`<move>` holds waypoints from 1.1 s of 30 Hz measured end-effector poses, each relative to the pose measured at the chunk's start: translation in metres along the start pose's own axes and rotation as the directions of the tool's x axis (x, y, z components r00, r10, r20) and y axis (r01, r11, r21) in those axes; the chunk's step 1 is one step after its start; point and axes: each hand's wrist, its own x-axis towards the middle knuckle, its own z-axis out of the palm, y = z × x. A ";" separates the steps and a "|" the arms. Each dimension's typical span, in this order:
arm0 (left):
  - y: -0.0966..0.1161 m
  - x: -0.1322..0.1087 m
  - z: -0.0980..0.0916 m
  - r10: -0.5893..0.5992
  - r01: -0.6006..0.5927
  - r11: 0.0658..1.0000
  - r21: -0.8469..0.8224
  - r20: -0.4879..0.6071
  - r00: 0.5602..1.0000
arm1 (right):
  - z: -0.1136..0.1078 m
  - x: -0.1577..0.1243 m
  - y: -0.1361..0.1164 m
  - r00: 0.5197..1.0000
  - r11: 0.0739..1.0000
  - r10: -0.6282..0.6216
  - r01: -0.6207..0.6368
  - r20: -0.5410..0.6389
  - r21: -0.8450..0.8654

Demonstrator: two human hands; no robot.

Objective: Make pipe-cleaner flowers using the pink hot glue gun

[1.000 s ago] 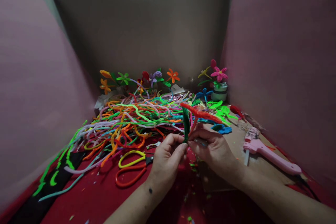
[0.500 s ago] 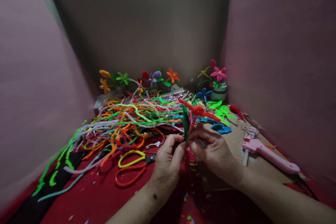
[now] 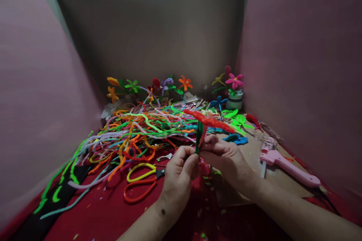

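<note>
My left hand [image 3: 178, 175] and my right hand [image 3: 226, 158] meet over the red cloth [image 3: 107, 211], both pinched on the same small piece. That piece is a dark green pipe-cleaner stem [image 3: 198, 135] standing upright between the fingertips, with a red pipe cleaner [image 3: 210, 120] lying across its top and slanting down to the right. Right behind it spreads a big tangle of loose coloured pipe cleaners [image 3: 141, 128].
Scissors with yellow and orange handles [image 3: 141, 182] lie left of my left hand. A pink glue gun [image 3: 285, 165] rests on brown cardboard [image 3: 254, 154] at the right. Finished pipe-cleaner flowers [image 3: 149, 84] line the back wall; a pink flower stands in a small pot [image 3: 235, 99].
Both hands stay pinched on the stem. The red pipe cleaner has swung a little left and flatter across the green stem's top, and the stem now shows shorter above the fingers.
</note>
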 end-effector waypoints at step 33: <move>0.011 0.005 -0.008 -0.178 0.310 0.870 -0.383 0.342 0.923 | -0.006 0.005 -0.001 0.941 0.894 0.189 -0.284 0.282 0.348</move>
